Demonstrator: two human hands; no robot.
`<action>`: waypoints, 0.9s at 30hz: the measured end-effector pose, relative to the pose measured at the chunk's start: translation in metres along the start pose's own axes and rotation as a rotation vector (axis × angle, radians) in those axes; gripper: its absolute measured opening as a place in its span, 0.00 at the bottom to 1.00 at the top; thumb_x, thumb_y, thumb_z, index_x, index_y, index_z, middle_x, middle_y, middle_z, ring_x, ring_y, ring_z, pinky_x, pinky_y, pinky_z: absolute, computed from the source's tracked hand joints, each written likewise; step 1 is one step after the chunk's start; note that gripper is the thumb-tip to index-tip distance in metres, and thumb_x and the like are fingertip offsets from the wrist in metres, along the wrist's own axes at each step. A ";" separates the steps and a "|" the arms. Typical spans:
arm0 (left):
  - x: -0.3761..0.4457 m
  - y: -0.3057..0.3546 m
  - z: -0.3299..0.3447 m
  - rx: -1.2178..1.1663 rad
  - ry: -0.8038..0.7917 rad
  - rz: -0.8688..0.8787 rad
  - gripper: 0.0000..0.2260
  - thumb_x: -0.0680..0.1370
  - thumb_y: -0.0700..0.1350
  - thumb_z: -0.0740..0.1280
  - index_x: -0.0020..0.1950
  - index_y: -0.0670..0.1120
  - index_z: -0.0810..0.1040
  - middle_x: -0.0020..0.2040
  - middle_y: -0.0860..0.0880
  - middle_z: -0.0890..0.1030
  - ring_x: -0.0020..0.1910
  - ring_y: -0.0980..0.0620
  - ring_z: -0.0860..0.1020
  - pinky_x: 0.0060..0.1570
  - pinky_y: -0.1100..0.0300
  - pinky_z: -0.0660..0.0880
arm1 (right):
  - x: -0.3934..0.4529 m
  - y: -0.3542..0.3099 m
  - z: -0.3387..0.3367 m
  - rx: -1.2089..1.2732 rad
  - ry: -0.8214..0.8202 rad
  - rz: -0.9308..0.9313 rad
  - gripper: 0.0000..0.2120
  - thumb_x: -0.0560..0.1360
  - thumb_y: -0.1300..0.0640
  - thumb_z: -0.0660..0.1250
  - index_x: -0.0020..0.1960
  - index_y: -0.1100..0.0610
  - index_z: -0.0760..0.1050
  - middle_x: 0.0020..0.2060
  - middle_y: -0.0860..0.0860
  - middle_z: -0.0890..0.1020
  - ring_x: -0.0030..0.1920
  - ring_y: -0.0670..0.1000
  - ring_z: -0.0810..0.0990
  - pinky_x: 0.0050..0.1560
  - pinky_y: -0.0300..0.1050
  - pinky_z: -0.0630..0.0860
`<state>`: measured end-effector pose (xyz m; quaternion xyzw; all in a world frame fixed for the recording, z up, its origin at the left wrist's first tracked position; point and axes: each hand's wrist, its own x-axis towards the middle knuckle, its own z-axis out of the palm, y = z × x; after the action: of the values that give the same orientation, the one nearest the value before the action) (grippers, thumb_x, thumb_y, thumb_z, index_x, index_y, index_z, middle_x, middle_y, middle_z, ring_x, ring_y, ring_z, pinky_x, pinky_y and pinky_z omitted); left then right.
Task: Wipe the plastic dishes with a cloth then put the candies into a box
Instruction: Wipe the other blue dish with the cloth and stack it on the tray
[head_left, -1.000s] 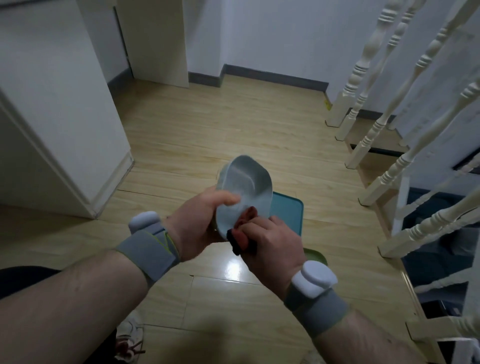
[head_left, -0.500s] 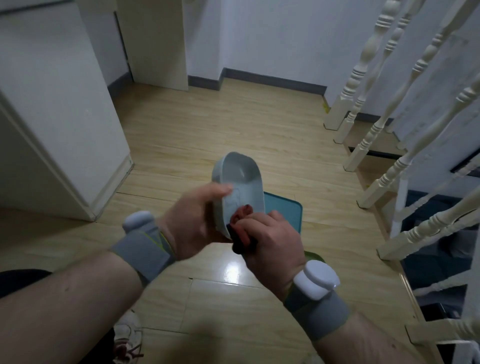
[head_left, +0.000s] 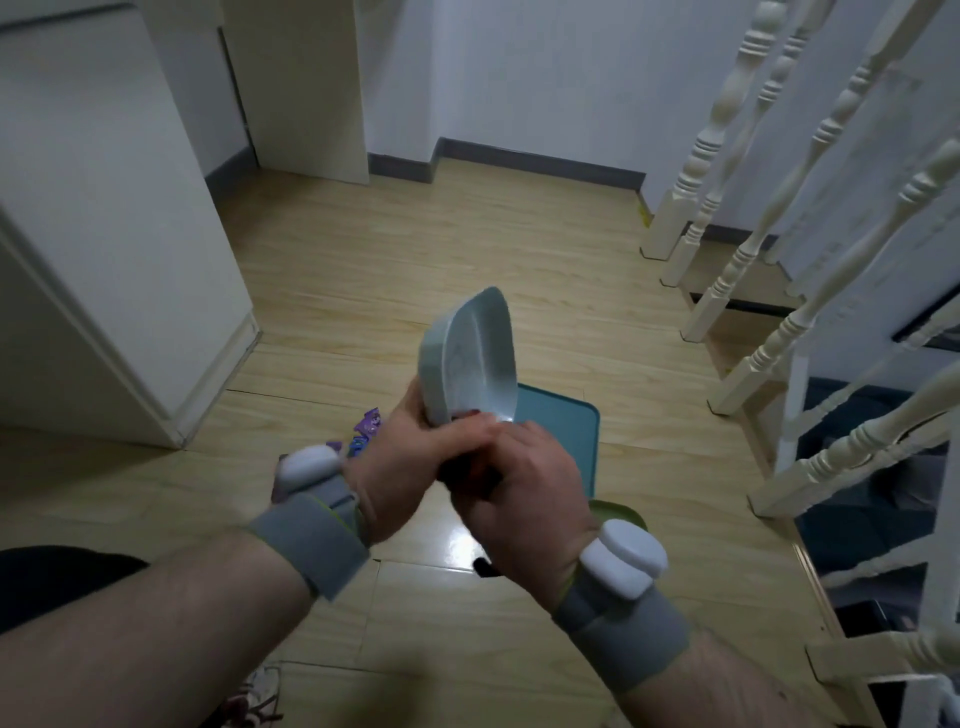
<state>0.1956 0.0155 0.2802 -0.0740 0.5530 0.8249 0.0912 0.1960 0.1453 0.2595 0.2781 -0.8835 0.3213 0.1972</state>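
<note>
A pale grey-blue plastic dish (head_left: 467, 358) is held up in the middle of the frame, tilted on edge so its shallow hollow faces right and slightly toward the camera; its surface is smooth with a dull sheen. Its lower rim sits between both hands, above the floor. The left hand (head_left: 400, 467) grips that lower edge from the left, fingers curled round the back of the dish and thumb across the front. The right hand (head_left: 519, 488) is just right of it and touching it, fingers curled tight on a dark cloth (head_left: 467, 470) pressed at the dish's bottom edge; a bit of red shows at the fingertips. Both wrists carry grey bands with white pods.

Directly behind the hands a teal tray (head_left: 566, 431) lies flat on the wooden floor (head_left: 389, 270), and a green dish (head_left: 621, 512) peeks out at the tray's lower right corner. A few purple-wrapped candies (head_left: 366, 428) lie on the floor just left of the left hand. Open floor stretches toward the top of the frame. White stair railing (head_left: 769, 249) stands close on the right side, and a white cabinet (head_left: 104, 234) fills the left.
</note>
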 end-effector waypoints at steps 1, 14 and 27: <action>0.000 -0.004 0.003 -0.060 0.019 0.013 0.30 0.64 0.45 0.73 0.61 0.33 0.71 0.48 0.34 0.77 0.47 0.38 0.78 0.49 0.47 0.79 | 0.002 -0.005 0.000 0.042 -0.002 -0.013 0.05 0.64 0.61 0.71 0.40 0.56 0.79 0.36 0.50 0.82 0.35 0.53 0.75 0.39 0.38 0.69; 0.001 0.016 -0.015 0.386 -0.177 -0.256 0.25 0.59 0.35 0.60 0.56 0.35 0.74 0.49 0.36 0.76 0.44 0.36 0.78 0.39 0.45 0.80 | -0.003 0.022 -0.005 -0.175 -0.232 0.292 0.10 0.68 0.57 0.66 0.49 0.51 0.79 0.48 0.47 0.80 0.48 0.54 0.76 0.43 0.43 0.72; 0.003 0.016 -0.027 0.185 -0.201 -0.229 0.34 0.56 0.28 0.56 0.62 0.41 0.72 0.44 0.37 0.78 0.38 0.41 0.79 0.32 0.50 0.78 | 0.016 -0.010 -0.022 0.068 -0.631 0.261 0.12 0.67 0.57 0.66 0.48 0.48 0.81 0.47 0.45 0.82 0.47 0.52 0.80 0.48 0.48 0.79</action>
<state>0.1898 -0.0154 0.2837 -0.0450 0.6026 0.7579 0.2456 0.1936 0.1480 0.2877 0.2546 -0.9179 0.2713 -0.1380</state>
